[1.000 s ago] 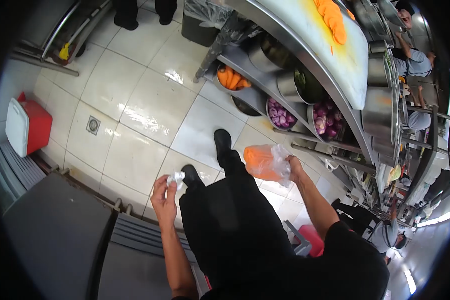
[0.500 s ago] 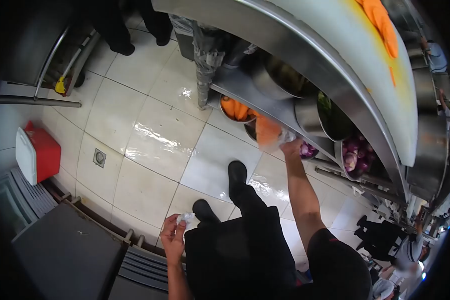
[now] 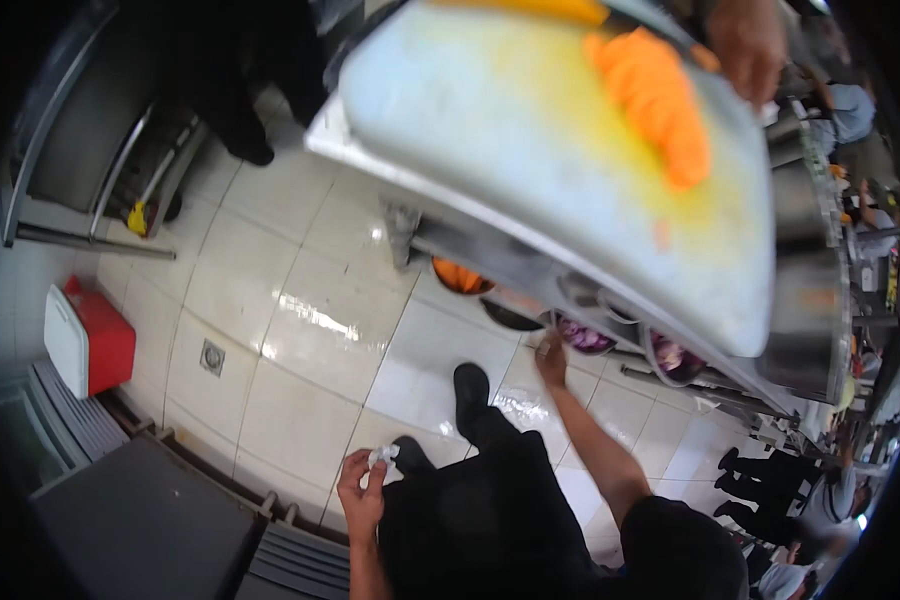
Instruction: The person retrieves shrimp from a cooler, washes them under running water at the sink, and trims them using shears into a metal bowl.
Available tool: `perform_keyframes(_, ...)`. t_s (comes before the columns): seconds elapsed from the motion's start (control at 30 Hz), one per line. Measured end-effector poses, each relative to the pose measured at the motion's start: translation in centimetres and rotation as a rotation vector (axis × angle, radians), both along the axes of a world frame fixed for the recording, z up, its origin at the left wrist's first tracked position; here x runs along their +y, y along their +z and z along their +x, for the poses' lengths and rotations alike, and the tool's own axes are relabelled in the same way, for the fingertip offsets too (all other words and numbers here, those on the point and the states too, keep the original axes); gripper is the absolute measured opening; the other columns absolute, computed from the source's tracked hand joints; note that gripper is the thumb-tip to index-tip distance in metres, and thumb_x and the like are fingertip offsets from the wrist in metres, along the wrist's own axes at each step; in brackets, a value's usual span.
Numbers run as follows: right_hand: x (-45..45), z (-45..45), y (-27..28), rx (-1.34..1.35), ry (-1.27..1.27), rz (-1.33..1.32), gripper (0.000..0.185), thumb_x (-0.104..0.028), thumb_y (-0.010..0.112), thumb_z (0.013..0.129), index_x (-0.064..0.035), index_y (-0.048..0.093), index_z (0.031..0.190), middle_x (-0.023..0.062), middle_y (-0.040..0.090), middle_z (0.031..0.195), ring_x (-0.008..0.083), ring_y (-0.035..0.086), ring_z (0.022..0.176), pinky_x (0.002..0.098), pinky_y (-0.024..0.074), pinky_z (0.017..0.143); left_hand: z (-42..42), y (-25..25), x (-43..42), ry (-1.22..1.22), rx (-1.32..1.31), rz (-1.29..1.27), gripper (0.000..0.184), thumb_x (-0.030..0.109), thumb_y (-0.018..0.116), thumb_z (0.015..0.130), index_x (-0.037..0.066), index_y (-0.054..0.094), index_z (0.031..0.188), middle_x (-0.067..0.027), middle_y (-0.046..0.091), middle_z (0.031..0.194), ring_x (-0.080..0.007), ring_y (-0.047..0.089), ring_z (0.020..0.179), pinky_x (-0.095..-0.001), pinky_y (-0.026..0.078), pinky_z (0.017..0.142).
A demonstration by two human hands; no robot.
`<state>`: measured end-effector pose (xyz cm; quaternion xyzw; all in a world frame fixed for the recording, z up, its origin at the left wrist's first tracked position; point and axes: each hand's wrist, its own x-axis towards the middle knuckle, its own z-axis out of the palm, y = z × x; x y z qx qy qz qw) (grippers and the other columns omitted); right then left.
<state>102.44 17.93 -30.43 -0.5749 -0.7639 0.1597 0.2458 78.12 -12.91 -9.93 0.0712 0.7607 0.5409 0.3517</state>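
My left hand pinches a small crumpled piece of clear or whitish plastic, low in the head view above the floor. My right hand reaches forward below the table's edge, beside a bowl of chopped purple onions; its fingers are blurred and partly hidden. Left of it is a dark round container, with something pale orange partly visible just behind its rim. Farther left sits a bowl of carrots. A second container of purple onions stands to the right.
Over the shelf, a white cutting board carries sliced carrot; another person's hand is at its far edge. A red cooler and a grey-topped unit stand left. Other people are at the far right.
The view has shifted, showing more of the cutting board. The orange-filled clear bag that was at my right hand is now away from it, and that hand has drawn back slightly.
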Motion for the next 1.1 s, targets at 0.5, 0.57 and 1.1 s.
perform_keyframes(0.5, 12.2, -16.5, 49.4, 0.057, 0.49, 0.367, 0.077, -0.041, 0.074, 0.066, -0.0014, 0.042, 0.124, 0.0225, 0.038, 0.129, 0.0418, 0.033, 0.123, 0.0484, 0.0292, 0.103, -2.5, 16.3, 0.6, 0.003, 0.197, 0.076, 0.012, 0.008, 0.064, 0.082, -0.004, 0.067, 0.086, -0.0112, 0.058, 0.1, -0.0153, 0.056, 0.082, -0.0266, 0.046, 0.067)
perform_keyframes(0.57, 14.3, -18.3, 48.7, -0.11, 0.577, 0.308, 0.091, -0.05, 0.074, 0.063, -0.0024, 0.035, 0.13, 0.0229, 0.03, 0.136, 0.0421, 0.025, 0.129, 0.0488, 0.0241, 0.107, -2.5, 17.5, 1.1, 0.025, 0.19, 0.077, 0.013, 0.008, 0.064, 0.082, -0.004, 0.067, 0.086, -0.0111, 0.058, 0.1, -0.0148, 0.056, 0.081, -0.0262, 0.046, 0.067)
perform_keyframes(1.1, 16.1, -20.7, 47.9, -0.104, 0.467, 0.042, 0.073, -0.045, 0.072, 0.062, -0.0037, 0.046, 0.117, 0.0217, 0.041, 0.121, 0.0353, 0.039, 0.112, 0.0451, 0.0351, 0.093, -0.2, 20.4, 5.5, 0.035, 0.245, 0.027, 0.016, 0.011, 0.066, 0.082, -0.004, 0.068, 0.087, -0.0115, 0.059, 0.098, -0.0161, 0.056, 0.082, -0.0267, 0.045, 0.069)
